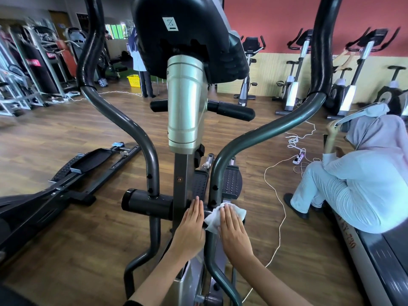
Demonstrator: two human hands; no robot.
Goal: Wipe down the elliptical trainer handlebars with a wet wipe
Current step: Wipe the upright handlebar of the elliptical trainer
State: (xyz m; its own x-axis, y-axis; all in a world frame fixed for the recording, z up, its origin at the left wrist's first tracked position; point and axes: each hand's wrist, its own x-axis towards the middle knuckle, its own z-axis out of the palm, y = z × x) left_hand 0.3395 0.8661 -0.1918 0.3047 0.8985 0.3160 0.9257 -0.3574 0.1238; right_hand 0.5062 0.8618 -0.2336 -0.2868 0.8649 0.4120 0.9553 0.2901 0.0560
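Pressing down flat, right hand [234, 234] holds wet wipe [212, 220] on crossbar [144, 204].

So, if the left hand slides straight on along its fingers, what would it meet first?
Probably the black studded pedal beyond the left hand, though depth is unclear.

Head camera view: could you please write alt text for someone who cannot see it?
A person's right hand presses a white wet wipe flat against the elliptical trainer's lower crossbar, while the left hand rests flat beside it. Another person crouches beside a treadmill nearby.
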